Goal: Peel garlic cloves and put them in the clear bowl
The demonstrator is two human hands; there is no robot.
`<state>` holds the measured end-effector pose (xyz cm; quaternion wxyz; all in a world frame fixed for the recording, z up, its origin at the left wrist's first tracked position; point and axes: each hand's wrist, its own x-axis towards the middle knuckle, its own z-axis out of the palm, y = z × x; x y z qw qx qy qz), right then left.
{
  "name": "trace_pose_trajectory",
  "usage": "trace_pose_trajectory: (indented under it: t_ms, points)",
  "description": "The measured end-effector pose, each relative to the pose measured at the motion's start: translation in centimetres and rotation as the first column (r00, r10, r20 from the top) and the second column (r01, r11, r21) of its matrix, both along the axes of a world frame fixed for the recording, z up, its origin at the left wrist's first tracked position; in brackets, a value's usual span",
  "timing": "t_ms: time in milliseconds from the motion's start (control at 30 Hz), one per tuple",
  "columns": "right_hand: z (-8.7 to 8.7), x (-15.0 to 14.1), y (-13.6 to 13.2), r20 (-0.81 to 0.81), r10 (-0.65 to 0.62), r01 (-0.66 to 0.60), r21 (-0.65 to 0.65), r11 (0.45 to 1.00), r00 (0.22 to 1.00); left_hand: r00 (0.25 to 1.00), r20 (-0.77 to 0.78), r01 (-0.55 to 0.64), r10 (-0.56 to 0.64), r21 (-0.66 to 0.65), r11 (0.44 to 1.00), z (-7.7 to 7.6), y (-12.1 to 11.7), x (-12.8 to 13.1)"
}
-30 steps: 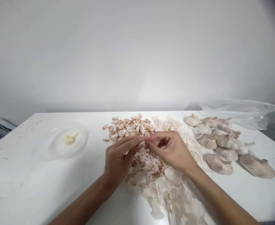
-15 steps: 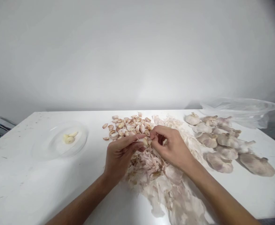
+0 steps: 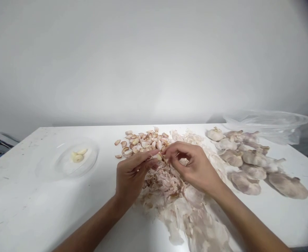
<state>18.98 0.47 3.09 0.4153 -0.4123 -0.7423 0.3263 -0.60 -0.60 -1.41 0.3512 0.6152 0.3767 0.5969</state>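
Note:
Between the thumb and fingers of my left hand (image 3: 132, 171) is a garlic clove (image 3: 159, 157), its pale, partly bared side showing. My right hand (image 3: 192, 162) is at the clove's right, fingers bent in a pinch with the tips close against it. Whatever those tips grip is too small to make out. Below both hands spreads a heap of papery garlic skins (image 3: 169, 183). Just beyond them lies a pile of unpeeled garlic cloves (image 3: 145, 143).
On the left, a clear glass plate (image 3: 90, 164) bears several peeled cloves (image 3: 77, 156). Whole garlic bulbs (image 3: 255, 158) are grouped on the right, with a clear plastic bag (image 3: 269, 122) behind them. The white table (image 3: 25, 189) meets a pale wall (image 3: 143, 63) at its back.
My right hand's fingertips have moved left, from beside the clove to close against it. The clove in my left hand has shifted slightly left.

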Motion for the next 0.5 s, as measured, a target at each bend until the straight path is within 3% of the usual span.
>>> trace_pose_trajectory:
  t_ms: [100, 200, 300, 500]
  points:
    - [0.02, -0.02, -0.09, -0.016, -0.028, 0.028, -0.019, 0.999, 0.999, 1.000, -0.004, -0.003, 0.003, -0.007, 1.000, -0.03, -0.01, -0.03]
    - [0.17, -0.11, -0.31, -0.028, -0.018, 0.014, -0.151, 0.988, 0.999, 1.000, -0.023, -0.003, 0.003, 0.014, 1.000, -0.01, 0.04, -0.05]
    - [0.22, -0.17, -0.41, -0.074, -0.012, -0.008, -0.258, 0.966, 0.997, 0.996, -0.085, 0.006, 0.003, 0.110, 0.994, 0.03, 0.17, -0.15]
    - [-0.01, -0.20, -0.33, -0.139, -0.014, -0.035, -0.342, 0.939, 0.990, 0.971, -0.231, 0.015, 0.066, 0.334, 0.943, -0.02, 0.20, -0.47]
